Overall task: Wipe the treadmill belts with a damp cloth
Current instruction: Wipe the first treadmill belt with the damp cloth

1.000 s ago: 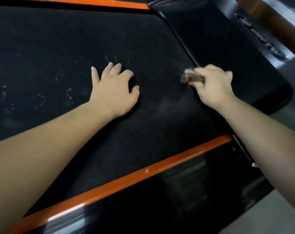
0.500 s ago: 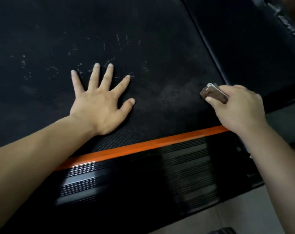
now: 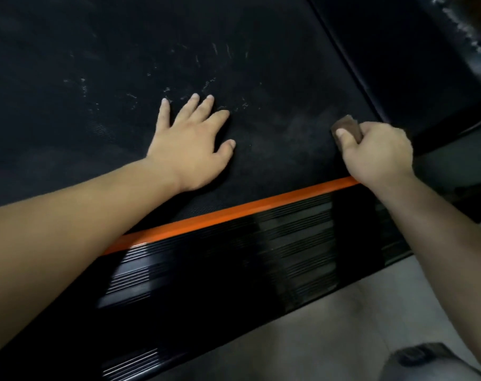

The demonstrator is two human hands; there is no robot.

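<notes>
The black treadmill belt [image 3: 102,78] fills the upper part of the view, with pale dusty marks [image 3: 212,83] near its middle. My left hand [image 3: 190,144] lies flat on the belt, fingers spread and straight. My right hand [image 3: 376,155] grips a small folded brown cloth [image 3: 348,127] and holds it down on the belt near its right end, thumb on top of the cloth. Most of the cloth is hidden inside my fist.
An orange stripe [image 3: 234,213] runs along the belt's near edge, with a ribbed black side rail [image 3: 234,259] below it. A glossy black end cover [image 3: 398,64] borders the belt on the right. Pale floor [image 3: 302,339] lies at the bottom right.
My right hand has drawn the cloth back toward the orange stripe. My left hand has gone from pressing with bent fingers to lying flat, and the view has tilted down to show the side rail and floor.
</notes>
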